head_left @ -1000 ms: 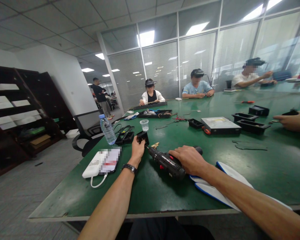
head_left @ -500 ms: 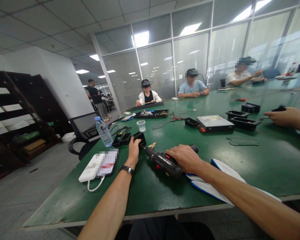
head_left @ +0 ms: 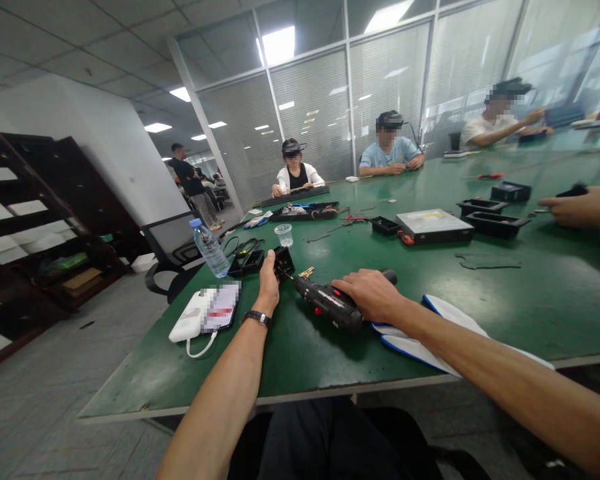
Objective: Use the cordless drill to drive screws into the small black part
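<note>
My left hand (head_left: pixel 269 283) is closed on a small black plastic box (head_left: pixel 283 261), its open side tilted toward me. In my right hand (head_left: pixel 373 293) is a black cordless screwdriver (head_left: pixel 325 300) with red buttons, pointing left. Its bit reaches the box; whether it sits on a screw is too small to tell. Small brass-coloured parts (head_left: pixel 307 273) lie just behind the tool's nose. More black boxes (head_left: pixel 246 263) stand left of my left hand. White gloves with blue edging (head_left: pixel 420 352) lie partly under my right forearm.
A water bottle (head_left: pixel 210 248), a clear plastic cup (head_left: pixel 283 235) and a phone (head_left: pixel 221 307) beside a white power bank (head_left: pixel 193 316) stand at left. A silver-topped drive (head_left: pixel 434 227) and black trays (head_left: pixel 495 224) lie at right. A co-worker's hand (head_left: pixel 583 208) reaches in there.
The view has tilted down slightly, so the table appears higher. The box has turned a little in my left hand. The screwdriver stays against it, held in my right hand.
</note>
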`<state>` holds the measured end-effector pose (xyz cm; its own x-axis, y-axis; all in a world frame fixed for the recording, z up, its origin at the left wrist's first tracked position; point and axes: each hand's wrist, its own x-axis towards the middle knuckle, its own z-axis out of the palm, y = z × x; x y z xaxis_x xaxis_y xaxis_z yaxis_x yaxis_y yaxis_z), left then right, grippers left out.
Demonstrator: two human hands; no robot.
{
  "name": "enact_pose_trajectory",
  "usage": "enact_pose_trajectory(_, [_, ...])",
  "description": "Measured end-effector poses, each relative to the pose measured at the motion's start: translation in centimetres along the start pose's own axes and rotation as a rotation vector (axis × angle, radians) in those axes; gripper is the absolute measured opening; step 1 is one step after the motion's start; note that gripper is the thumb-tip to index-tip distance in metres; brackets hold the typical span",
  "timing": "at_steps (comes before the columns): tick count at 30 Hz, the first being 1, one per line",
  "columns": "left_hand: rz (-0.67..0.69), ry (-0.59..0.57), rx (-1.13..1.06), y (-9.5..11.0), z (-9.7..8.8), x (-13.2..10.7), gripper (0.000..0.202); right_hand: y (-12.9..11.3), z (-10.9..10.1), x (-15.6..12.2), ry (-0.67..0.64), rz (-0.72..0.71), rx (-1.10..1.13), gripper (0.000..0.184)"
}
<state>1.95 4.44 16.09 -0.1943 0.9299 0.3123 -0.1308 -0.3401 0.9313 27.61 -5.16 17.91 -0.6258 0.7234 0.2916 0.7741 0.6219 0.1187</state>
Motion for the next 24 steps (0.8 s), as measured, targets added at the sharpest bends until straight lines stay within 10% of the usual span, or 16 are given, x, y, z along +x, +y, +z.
enact_pose_trajectory(24, [-0.111, 0.015, -0.215, -0.74, -0.26, 0.53, 0.049, 0.17, 0.32, -0.23, 0.039, -0.026, 0.007, 0.04])
